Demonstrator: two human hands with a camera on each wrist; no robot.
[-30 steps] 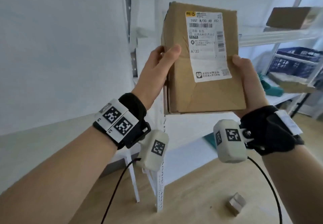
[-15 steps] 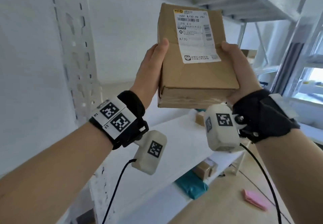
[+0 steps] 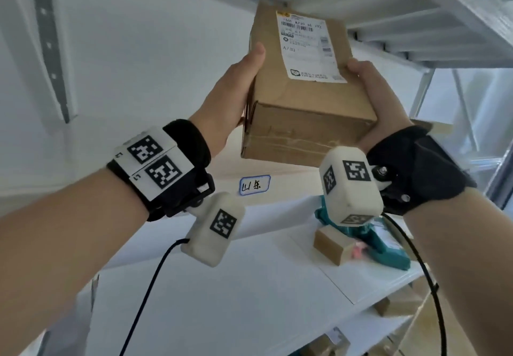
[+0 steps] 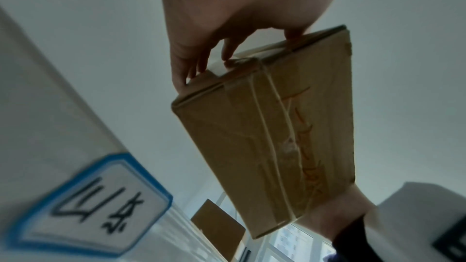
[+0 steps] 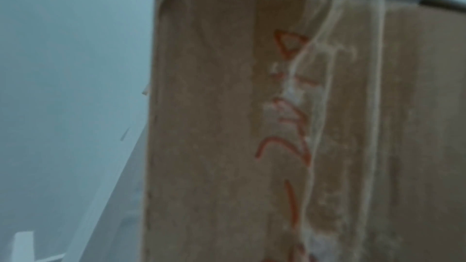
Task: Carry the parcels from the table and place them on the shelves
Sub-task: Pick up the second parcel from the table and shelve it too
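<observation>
A brown cardboard parcel (image 3: 302, 89) with a white shipping label is held up between both hands, its far end close under the ribbed underside of the upper shelf (image 3: 394, 8). My left hand (image 3: 233, 97) grips its left side, thumb on top. My right hand (image 3: 380, 106) grips the right side. In the left wrist view the taped underside of the parcel (image 4: 272, 130) shows, with the left fingers (image 4: 186, 67) curled on its far end. The right wrist view is filled by the parcel (image 5: 277, 127), blurred; the fingers are hidden.
Below the parcel runs a white shelf (image 3: 249, 286) with a blue-bordered handwritten tag (image 3: 254, 185) on its edge. On it lie a small brown box (image 3: 333, 244) and a teal package (image 3: 388, 250). A perforated white upright (image 3: 50, 50) stands at the left. More boxes sit on a lower shelf.
Both hands have lifted the parcel higher and further in, from beside the shelf post up to just under the upper shelf. The view has tilted upward.
</observation>
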